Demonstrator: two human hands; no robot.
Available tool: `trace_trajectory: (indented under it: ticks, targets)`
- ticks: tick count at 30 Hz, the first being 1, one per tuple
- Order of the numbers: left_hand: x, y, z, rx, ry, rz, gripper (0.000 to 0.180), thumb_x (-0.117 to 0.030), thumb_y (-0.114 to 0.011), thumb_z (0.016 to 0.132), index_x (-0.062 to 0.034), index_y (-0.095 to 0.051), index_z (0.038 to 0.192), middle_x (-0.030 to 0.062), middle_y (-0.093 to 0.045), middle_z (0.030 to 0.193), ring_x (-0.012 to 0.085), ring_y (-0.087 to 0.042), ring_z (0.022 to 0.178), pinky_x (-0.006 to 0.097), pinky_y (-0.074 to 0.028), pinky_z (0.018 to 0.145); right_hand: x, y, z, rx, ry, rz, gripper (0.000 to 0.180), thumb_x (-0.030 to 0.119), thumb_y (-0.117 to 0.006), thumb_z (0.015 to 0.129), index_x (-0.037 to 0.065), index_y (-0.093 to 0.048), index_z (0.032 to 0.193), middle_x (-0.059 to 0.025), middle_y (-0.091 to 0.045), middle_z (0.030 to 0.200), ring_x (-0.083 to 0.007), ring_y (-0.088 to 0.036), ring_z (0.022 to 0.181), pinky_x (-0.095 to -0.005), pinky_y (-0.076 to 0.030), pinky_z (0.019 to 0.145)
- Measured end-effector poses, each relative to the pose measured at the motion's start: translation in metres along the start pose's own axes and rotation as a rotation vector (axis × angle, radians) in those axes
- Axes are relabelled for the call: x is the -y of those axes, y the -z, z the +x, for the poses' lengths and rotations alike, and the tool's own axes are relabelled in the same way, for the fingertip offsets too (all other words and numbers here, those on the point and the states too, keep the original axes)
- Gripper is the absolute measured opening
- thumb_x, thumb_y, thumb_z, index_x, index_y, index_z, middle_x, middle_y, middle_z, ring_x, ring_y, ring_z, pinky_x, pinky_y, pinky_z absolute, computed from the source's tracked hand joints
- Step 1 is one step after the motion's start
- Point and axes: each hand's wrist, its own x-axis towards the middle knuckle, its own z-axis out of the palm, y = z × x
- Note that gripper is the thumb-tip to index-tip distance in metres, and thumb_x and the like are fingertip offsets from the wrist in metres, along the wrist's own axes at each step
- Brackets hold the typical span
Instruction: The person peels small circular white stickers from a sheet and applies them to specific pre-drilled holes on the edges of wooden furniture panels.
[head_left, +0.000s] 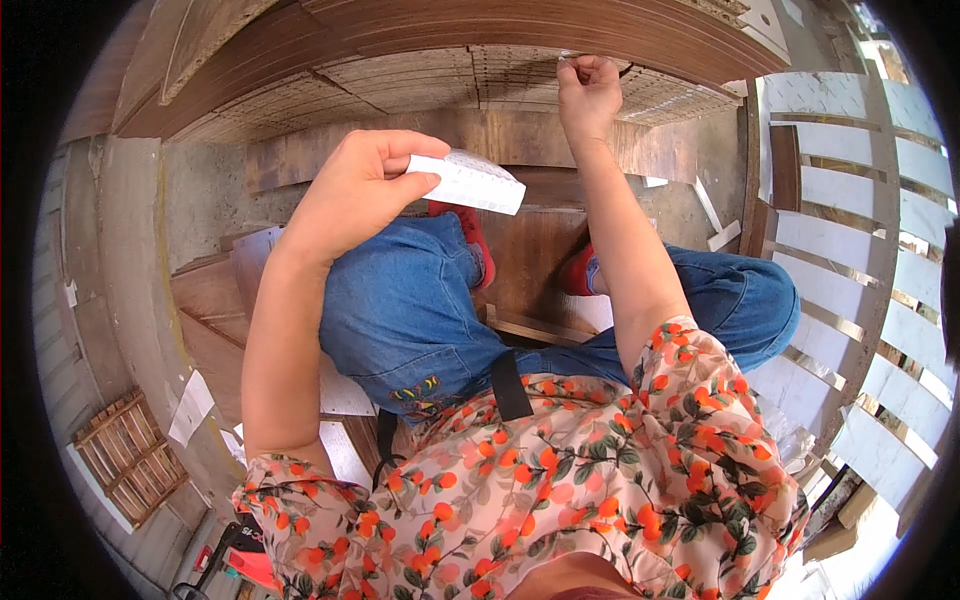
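My left hand (362,190) pinches a folded or curling white paper sheet (472,188) with rows of small print, perhaps labels, between thumb and fingers. It is held in front of my left knee. Farther off and to the right, my right hand (590,95) reaches to a stack of brown wood-grain boards (420,80). Its fingertips are pressed together against the stack's near side, where rows of small holes run along the pale board edges. A tiny whitish bit shows at the fingertips, too small to name.
White slatted pallet (830,240) stands on the right. Brown boards (560,240) lie between my feet, under my red shoes. At the lower left are a wooden slatted crate (130,458) and a red object (252,568). White scraps (192,405) lie on the left.
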Motion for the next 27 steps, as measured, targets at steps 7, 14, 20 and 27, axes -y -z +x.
trace_trajectory:
  ticks: [7, 14, 20, 27]
  targets:
    - [0.002, 0.000, 0.000, -0.015, 0.015, -0.036, 0.031, 0.002, -0.060, 0.081, 0.0055, -0.058, 0.111, 0.0098, -0.066, 0.097, 0.0104, -0.061, 0.086, 0.022, -0.048, 0.078, -0.004, -0.005, -0.002, -0.106, 0.052, -0.072, 0.017, 0.005, -0.070, 0.074, 0.002, -0.055, 0.083, -0.0052, -0.063, 0.074, -0.0118, -0.058, 0.065, -0.0266, -0.049, 0.066]
    - [-0.003, 0.006, 0.000, -0.122, 0.032, -0.140, 0.027, -0.003, -0.068, 0.076, -0.0002, -0.061, 0.102, 0.0068, -0.066, 0.090, 0.0068, -0.059, 0.075, 0.018, -0.045, 0.060, -0.005, 0.008, 0.000, -0.029, -0.002, -0.062, 0.023, 0.002, -0.072, 0.071, 0.002, -0.052, 0.083, -0.0035, -0.058, 0.074, -0.0115, -0.055, 0.066, -0.0257, -0.047, 0.064]
    - [-0.002, 0.009, 0.004, -0.135, 0.064, -0.328, 0.031, -0.002, -0.070, 0.074, -0.0006, -0.060, 0.103, 0.0072, -0.065, 0.089, 0.0087, -0.060, 0.072, 0.018, -0.047, 0.055, -0.003, -0.001, -0.002, -0.043, -0.072, 0.100, 0.022, -0.004, -0.064, 0.072, 0.001, -0.050, 0.087, -0.0046, -0.056, 0.079, -0.0118, -0.054, 0.068, -0.0244, -0.047, 0.066]
    - [-0.015, -0.002, 0.002, -0.025, 0.184, -0.411, 0.039, -0.001, -0.064, 0.078, -0.0020, -0.057, 0.117, 0.0067, -0.061, 0.105, 0.0120, -0.061, 0.085, 0.022, -0.054, 0.068, -0.017, -0.002, 0.001, -0.125, 0.044, -0.076, 0.023, 0.001, -0.070, 0.070, 0.002, -0.051, 0.082, -0.0067, -0.055, 0.076, -0.0160, -0.054, 0.066, -0.0264, -0.047, 0.067]
